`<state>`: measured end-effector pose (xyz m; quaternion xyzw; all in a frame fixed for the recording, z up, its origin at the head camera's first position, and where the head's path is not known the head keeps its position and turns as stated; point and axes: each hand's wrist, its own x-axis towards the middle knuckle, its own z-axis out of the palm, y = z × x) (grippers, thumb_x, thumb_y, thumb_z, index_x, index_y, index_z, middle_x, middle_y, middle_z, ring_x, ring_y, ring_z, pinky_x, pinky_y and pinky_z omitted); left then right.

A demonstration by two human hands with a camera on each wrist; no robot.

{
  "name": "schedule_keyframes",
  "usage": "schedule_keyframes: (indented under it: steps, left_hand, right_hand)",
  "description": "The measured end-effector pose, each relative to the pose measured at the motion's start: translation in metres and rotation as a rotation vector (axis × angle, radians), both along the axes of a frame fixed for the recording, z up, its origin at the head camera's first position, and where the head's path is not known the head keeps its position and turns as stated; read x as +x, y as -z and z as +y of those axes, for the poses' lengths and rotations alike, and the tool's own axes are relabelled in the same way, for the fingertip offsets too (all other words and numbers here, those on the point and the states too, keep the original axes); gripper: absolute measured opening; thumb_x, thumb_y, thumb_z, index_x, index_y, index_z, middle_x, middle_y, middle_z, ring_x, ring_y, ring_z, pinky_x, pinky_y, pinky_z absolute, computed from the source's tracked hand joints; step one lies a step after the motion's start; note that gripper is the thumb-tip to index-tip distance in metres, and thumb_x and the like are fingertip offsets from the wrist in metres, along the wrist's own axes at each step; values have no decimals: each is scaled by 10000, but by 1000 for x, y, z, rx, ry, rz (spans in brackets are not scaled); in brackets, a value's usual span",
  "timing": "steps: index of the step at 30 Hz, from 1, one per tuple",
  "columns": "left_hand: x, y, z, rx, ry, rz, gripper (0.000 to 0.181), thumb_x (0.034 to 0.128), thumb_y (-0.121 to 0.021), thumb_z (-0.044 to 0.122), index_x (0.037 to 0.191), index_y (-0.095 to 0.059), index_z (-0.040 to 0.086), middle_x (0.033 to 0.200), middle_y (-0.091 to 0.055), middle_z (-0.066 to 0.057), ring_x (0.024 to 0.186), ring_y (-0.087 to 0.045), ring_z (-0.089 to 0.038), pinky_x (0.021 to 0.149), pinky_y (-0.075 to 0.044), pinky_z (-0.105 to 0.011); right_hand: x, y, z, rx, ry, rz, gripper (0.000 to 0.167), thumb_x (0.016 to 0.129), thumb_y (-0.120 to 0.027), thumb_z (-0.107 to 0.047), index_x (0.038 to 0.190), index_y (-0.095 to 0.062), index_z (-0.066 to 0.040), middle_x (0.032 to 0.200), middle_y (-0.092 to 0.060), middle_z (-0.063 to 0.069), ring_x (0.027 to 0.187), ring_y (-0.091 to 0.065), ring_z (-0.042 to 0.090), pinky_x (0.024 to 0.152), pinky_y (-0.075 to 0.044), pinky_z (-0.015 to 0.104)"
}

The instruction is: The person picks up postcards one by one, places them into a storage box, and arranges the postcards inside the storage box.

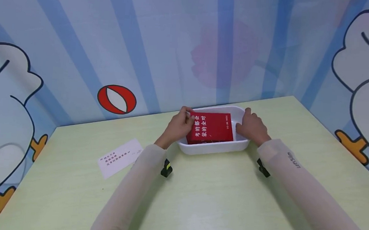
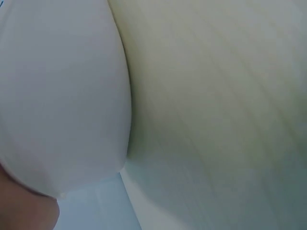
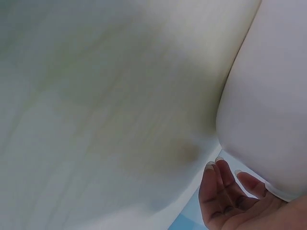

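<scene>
A white plastic tray (image 1: 214, 150) with rounded corners stands on the table by the back wall. In it lies a red block-shaped item (image 1: 216, 126) with white characters; whether it is a book or a box I cannot tell. My left hand (image 1: 178, 124) grips the tray's left end, its thumb by the red item's edge. At the opposite end my right hand (image 1: 254, 127) holds the rim, thumb inside and fingers outside. Those right fingers (image 3: 223, 187) curve beside the tray's outer wall in the right wrist view. Only a bit of finger (image 2: 26, 206) shows in the left wrist view.
A white card (image 1: 120, 158) with dark red writing lies on the pale wood-grain table (image 1: 207, 196), left of the tray. Behind and at the sides hangs a blue striped cloth (image 1: 177, 38) with cartoon figures.
</scene>
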<state>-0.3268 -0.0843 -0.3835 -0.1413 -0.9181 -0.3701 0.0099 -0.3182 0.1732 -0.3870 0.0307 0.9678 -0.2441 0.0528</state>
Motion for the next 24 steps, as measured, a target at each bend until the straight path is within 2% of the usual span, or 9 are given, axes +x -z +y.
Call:
schedule_keyframes:
  steps: [7,13,18,24]
  left_hand:
    - [-1,4,0,-61,-16,29,317,1027,-512,259,1294,-457,97,988,-610,-67,856,-568,-184,723,-477,-288]
    - [-1,4,2,-142,-23,56,379,1009,-547,269,1340,-463,106,1002,-626,-67,866,-574,-192,742,-503,-314]
    - [2,3,4,-237,-33,86,410,997,-571,272,1355,-471,100,1119,-633,-73,990,-572,-196,871,-540,-362]
    - [5,2,7,-357,-55,135,426,988,-578,304,1349,-484,96,1183,-655,-72,1154,-442,-227,962,-493,-377]
  right_hand:
    - [-1,1,-1,-8,6,2,750,902,-626,-209,1456,-212,81,1321,-463,312,1203,-537,452,956,-519,576]
    - [-2,2,-1,-13,10,6,745,897,-626,-200,1454,-218,78,1314,-467,309,1191,-541,448,960,-515,579]
    - [-1,2,-1,-14,-1,8,732,907,-605,-205,1453,-216,87,1310,-467,315,1180,-544,447,963,-512,581]
    - [0,2,0,-14,-7,14,719,908,-596,-206,1444,-224,93,1300,-473,318,1168,-549,445,959,-515,581]
